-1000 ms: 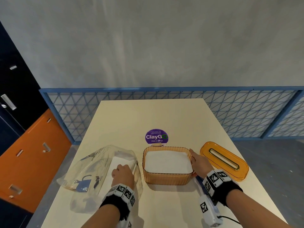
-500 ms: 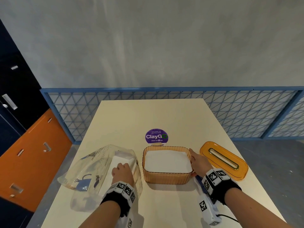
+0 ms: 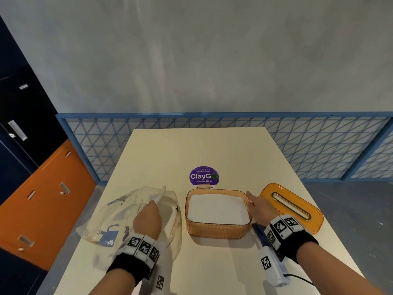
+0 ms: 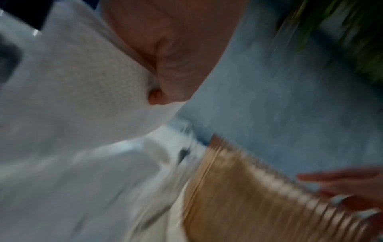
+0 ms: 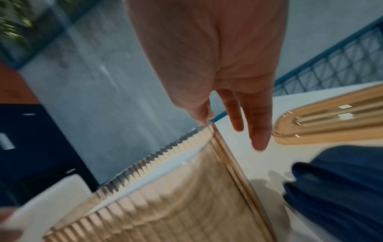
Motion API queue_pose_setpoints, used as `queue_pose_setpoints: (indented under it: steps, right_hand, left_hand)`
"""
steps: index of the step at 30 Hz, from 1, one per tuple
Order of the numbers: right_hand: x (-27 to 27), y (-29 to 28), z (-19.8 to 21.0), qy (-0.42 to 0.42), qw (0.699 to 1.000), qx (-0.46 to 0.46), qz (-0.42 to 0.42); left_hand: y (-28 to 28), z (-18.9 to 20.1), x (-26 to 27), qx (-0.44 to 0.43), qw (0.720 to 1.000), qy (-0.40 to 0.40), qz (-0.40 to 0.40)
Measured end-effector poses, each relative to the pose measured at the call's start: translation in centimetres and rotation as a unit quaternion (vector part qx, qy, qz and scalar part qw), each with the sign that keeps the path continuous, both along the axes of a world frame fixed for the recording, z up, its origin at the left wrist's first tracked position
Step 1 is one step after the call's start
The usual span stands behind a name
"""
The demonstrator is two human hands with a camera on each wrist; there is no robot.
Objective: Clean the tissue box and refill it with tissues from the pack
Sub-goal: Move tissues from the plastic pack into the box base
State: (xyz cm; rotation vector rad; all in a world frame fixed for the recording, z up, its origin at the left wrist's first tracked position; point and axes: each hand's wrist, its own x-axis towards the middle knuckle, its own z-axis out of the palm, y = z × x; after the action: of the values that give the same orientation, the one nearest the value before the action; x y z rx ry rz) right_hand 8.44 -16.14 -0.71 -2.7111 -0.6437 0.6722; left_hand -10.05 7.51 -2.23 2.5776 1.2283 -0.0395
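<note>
The amber ribbed tissue box (image 3: 217,231) stands lidless on the table, with a flat layer of white tissues (image 3: 217,209) inside. Its orange slotted lid (image 3: 291,206) lies to the right. My right hand (image 3: 258,207) rests against the box's right rim, fingers (image 5: 257,124) straight and thumb on the rim. To the left lies the clear printed tissue pack (image 3: 119,220). My left hand (image 3: 148,218) is inside it. The left wrist view shows its thumb (image 4: 165,81) pinching a stack of white tissues (image 4: 82,81), with the box (image 4: 248,204) blurred beside it.
A blue cloth (image 3: 258,233) lies under my right wrist, next to the box. A purple ClayGo sticker (image 3: 204,176) sits on the table (image 3: 202,150) behind the box. A blue mesh railing (image 3: 319,145) runs beyond the far edge, and orange cabinets (image 3: 49,199) stand at the left.
My left hand has shifted slightly left and away inside the pack, lifting the tissue stack's corner. The right hand's fingers have stretched out along the box's rim. The box has not moved.
</note>
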Motion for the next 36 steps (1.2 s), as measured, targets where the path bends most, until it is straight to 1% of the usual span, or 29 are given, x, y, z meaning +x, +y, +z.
queue_pose_setpoints:
  steps: [1,3,4,5,6,7,8,9,11,12,13,14,15,16,17,18,19,20,21,22,23,24,25,26,27,29,32,34,36]
  right_hand:
    - [-0.2,0.2,1.0,-0.033,0.999,0.008,0.01]
    - [-1.0,0.9,3.2,-0.073,0.994,0.086,0.006]
    - [-1.4,1.4,4.3,-0.05,0.99,0.134,0.002]
    - [-1.9,2.2,5.6,0.016,0.982,0.188,-0.006]
    - [-2.7,3.1,6.8,0.112,0.963,0.243,-0.02]
    - [-3.4,3.9,8.1,0.212,0.931,0.294,-0.038]
    - [-3.9,4.5,9.3,0.287,0.898,0.33,-0.051]
    - [-4.2,5.0,10.5,0.334,0.873,0.351,-0.053]
    - [-4.3,5.3,11.8,0.364,0.853,0.374,-0.033]
    - [-4.1,5.4,12.0,0.351,0.856,0.379,-0.022]
    - [-3.8,5.3,11.9,0.319,0.869,0.378,-0.017]
    - [-3.4,5.2,11.7,0.27,0.89,0.367,-0.017]
    - [-2.9,5.0,11.4,0.219,0.911,0.349,-0.021]
    - [-2.5,4.7,11.2,0.173,0.93,0.325,-0.021]
    - [-2.2,4.5,11.1,0.135,0.944,0.301,-0.013]
    - [-1.9,4.2,11.2,0.108,0.953,0.282,-0.003]
    - [-1.8,3.8,11.4,0.087,0.959,0.271,0.009]
    - [-1.6,3.5,11.6,0.074,0.96,0.269,0.02]
    - [-1.4,3.3,11.7,0.065,0.959,0.274,0.03]
    - [-1.4,3.0,11.7,0.06,0.957,0.283,0.037]
    - [-1.4,2.8,11.7,0.058,0.953,0.295,0.043]
    - [-1.4,2.7,11.5,0.059,0.948,0.31,0.047]
    - [-1.4,2.6,11.4,0.062,0.941,0.329,0.052]
    - [-1.4,2.6,11.1,0.066,0.933,0.35,0.056]
    - [-1.3,2.5,10.8,0.071,0.923,0.374,0.056]
    - [-1.3,2.2,9.8,0.079,0.908,0.41,0.038]
    - [-2.0,1.2,6.2,0.092,0.904,0.415,-0.038]
    - [-2.7,0.7,3.5,0.127,0.896,0.414,-0.093]
    - [-2.7,0.7,1.5,0.129,0.896,0.406,-0.127]
  left_hand:
    - [-0.2,1.4,-0.4,0.02,0.999,-0.043,0.003]
    - [-1.1,4.0,-0.7,0.077,0.985,-0.152,-0.003]
    - [-1.8,5.0,-0.7,0.093,0.974,-0.208,-0.01]
    - [-2.7,5.8,-0.5,0.091,0.961,-0.259,-0.022]
    - [-3.6,6.4,-0.2,0.077,0.95,-0.301,-0.041]
    - [-4.5,6.7,0.3,0.058,0.938,-0.336,-0.066]
    - [-5.3,6.7,0.7,0.042,0.926,-0.363,-0.097]
    - [-5.9,6.4,1.2,0.033,0.915,-0.377,-0.14]
    - [-7.0,5.2,2.2,0.036,0.897,-0.37,-0.238]
    - [-7.4,4.5,2.6,0.04,0.893,-0.35,-0.28]
    - [-7.6,3.7,3.0,0.05,0.888,-0.33,-0.317]
    - [-7.8,3.2,3.3,0.056,0.881,-0.317,-0.348]
    - [-8.0,2.9,3.4,0.052,0.872,-0.321,-0.365]
    - [-8.2,2.6,3.3,0.031,0.867,-0.342,-0.36]
    - [-8.2,2.5,3.1,-0.014,0.866,-0.374,-0.331]
    - [-8.2,2.6,3.0,-0.074,0.863,-0.416,-0.278]
    - [-7.8,2.6,3.2,-0.136,0.852,-0.463,-0.205]
    - [-7.4,2.7,3.5,-0.201,0.839,-0.491,-0.12]
    - [-6.9,2.8,3.9,-0.275,0.826,-0.49,-0.046]
    - [-6.4,3.0,4.4,-0.35,0.807,-0.476,0.005]
    - [-5.9,3.1,4.8,-0.417,0.781,-0.463,0.032]
    - [-5.4,3.2,5.2,-0.469,0.757,-0.454,0.039]
    - [-5.2,3.5,5.6,-0.501,0.738,-0.45,0.035]
    - [-5.0,3.9,5.9,-0.504,0.735,-0.453,0.025]
    - [-4.9,4.4,6.2,-0.489,0.737,-0.466,0.017]
    - [-5.0,4.9,6.6,-0.436,0.746,-0.503,0.016]
    - [-6.1,4.3,6.1,-0.378,0.777,-0.502,0.027]
    - [-6.7,2.9,5.8,-0.357,0.81,-0.465,0.022]
    - [-7.1,1.7,6.1,-0.343,0.834,-0.432,0.014]
